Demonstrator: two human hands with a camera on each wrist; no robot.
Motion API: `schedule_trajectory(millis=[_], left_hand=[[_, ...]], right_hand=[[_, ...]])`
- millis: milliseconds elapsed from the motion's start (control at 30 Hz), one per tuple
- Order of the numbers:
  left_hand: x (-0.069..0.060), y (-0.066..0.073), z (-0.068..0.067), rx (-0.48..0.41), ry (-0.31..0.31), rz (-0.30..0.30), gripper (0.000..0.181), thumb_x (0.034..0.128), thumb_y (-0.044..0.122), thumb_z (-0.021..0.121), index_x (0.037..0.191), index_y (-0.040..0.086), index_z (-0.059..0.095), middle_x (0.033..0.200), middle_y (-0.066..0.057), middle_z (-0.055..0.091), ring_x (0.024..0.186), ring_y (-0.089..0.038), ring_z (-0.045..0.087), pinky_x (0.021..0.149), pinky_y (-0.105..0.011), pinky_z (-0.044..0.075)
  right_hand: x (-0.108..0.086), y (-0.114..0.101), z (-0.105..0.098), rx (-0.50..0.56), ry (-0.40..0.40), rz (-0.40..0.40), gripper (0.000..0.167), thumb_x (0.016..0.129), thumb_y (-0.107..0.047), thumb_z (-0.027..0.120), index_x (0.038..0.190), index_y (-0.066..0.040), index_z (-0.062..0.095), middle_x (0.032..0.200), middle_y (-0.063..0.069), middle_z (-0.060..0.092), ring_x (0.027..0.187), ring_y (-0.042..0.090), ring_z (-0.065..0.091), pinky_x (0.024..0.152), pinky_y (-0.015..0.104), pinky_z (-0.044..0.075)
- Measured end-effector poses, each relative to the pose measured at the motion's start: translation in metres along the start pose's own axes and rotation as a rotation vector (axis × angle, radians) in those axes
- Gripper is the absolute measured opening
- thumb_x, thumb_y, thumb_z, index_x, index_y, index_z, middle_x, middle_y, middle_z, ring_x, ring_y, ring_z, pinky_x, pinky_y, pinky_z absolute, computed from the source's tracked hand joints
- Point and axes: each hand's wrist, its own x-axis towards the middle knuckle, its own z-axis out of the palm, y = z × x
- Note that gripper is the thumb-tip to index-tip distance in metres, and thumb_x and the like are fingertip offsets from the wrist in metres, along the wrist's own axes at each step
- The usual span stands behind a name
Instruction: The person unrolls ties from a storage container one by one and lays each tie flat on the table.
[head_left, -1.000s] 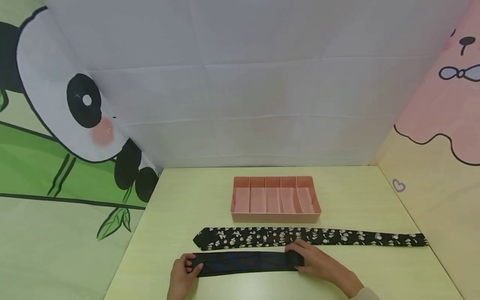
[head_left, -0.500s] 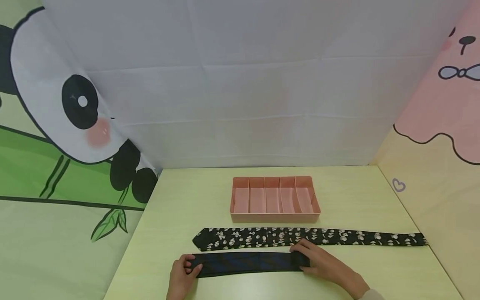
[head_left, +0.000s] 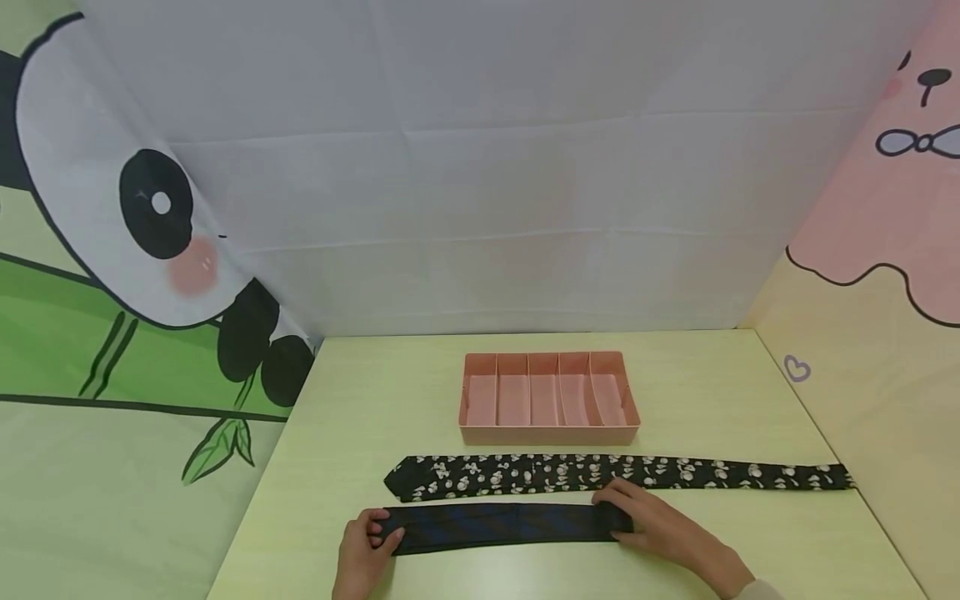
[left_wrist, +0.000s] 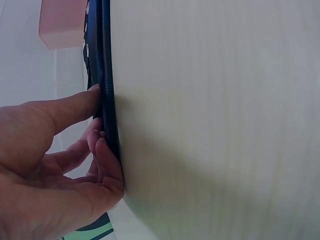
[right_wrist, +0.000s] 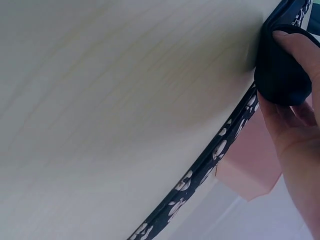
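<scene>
A dark blue necktie (head_left: pixel 495 527) with faint diagonal stripes lies folded flat in layers near the front of the table. My left hand (head_left: pixel 362 550) holds its left end, thumb on top and fingers at the edge; the left wrist view shows the stacked layers of the necktie (left_wrist: pixel 106 75) edge-on. At the other end my right hand (head_left: pixel 663 529) grips the rounded fold, which shows as a thick loop of the necktie (right_wrist: pixel 282 70) between thumb and fingers in the right wrist view. Just behind lies a black necktie with white floral-like figures (head_left: pixel 510 477), stretched out full length.
A pink tray (head_left: pixel 551 436) with several compartments stands behind the patterned necktie. The pale yellow table (head_left: pixel 390 392) meets a white cloth wall (head_left: pixel 525 208) at the back. Printed cloths hang along the left and right sides.
My right hand has slid a little to the right along with the folded end, so more of the blue necktie's flat length shows. My left hand has stayed in place.
</scene>
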Motion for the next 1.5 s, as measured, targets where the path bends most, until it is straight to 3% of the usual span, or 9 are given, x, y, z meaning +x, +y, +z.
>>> schedule_trajectory(millis=[333, 567, 867, 1500], left_hand=[[-0.001, 0.001, -0.001, 0.006, 0.005, 0.009, 0.035, 0.0882, 0.005, 0.079, 0.115, -0.005, 0.059, 0.097, -0.013, 0.05, 0.086, -0.024, 0.051, 0.076, -0.038, 0.048], [-0.002, 0.002, -0.001, 0.009, 0.002, 0.006, 0.036, 0.0881, 0.005, 0.079, 0.115, -0.006, 0.058, 0.097, -0.014, 0.049, 0.086, -0.025, 0.052, 0.076, -0.039, 0.048], [-0.002, 0.002, 0.0, 0.004, 0.006, 0.004, 0.035, 0.0886, 0.004, 0.078, 0.116, -0.006, 0.058, 0.097, -0.014, 0.049, 0.087, -0.025, 0.052, 0.078, -0.041, 0.048], [0.0, 0.001, 0.002, 0.006, 0.005, -0.019, 0.036, 0.0889, 0.003, 0.078, 0.117, -0.005, 0.058, 0.1, -0.014, 0.05, 0.09, -0.026, 0.052, 0.079, -0.042, 0.047]], right_hand=[[-0.009, 0.006, -0.004, -0.031, -0.007, 0.025, 0.048, 0.084, -0.007, 0.084, 0.126, -0.017, 0.063, 0.119, -0.003, 0.058, 0.101, 0.013, 0.061, 0.085, 0.035, 0.057], [-0.014, 0.01, -0.006, -0.03, 0.02, -0.014, 0.048, 0.082, -0.005, 0.085, 0.124, -0.015, 0.064, 0.117, -0.004, 0.057, 0.099, 0.012, 0.061, 0.083, 0.032, 0.056], [-0.02, 0.011, -0.013, -0.03, 0.0, 0.014, 0.047, 0.082, -0.004, 0.084, 0.123, -0.015, 0.064, 0.116, -0.002, 0.057, 0.099, 0.014, 0.061, 0.083, 0.032, 0.057], [-0.04, 0.024, -0.023, -0.055, 0.019, -0.026, 0.047, 0.08, -0.002, 0.085, 0.121, -0.014, 0.064, 0.116, -0.002, 0.056, 0.097, 0.011, 0.06, 0.077, 0.03, 0.056]])
